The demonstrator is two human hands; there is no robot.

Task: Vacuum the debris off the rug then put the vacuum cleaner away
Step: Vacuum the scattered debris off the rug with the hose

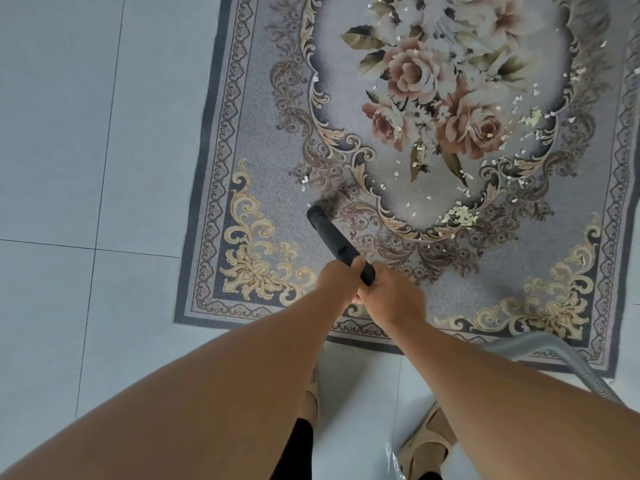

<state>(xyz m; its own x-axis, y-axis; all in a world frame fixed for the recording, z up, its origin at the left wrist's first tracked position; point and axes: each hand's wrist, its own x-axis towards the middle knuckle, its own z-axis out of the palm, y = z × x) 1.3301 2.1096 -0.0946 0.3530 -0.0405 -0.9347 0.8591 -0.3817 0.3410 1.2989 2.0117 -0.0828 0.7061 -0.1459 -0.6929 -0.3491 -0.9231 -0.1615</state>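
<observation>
Both hands, left hand (337,277) and right hand (393,296), wrap tight around the black tube (332,237). Go slowly across the rug (263,188) toward the bits (460,216).

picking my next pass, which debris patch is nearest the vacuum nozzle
The few white flakes just ahead of the vacuum nozzle. The yellowish heap lies well off to its right, and the other scatter is farther up the rug.

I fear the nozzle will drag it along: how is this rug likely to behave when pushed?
The rug looks thin, with edges lying flat, so it is probably floppy and light. It rests on smooth floor tiles, so a hard push from the black vacuum tube might slide or wrinkle it.
</observation>
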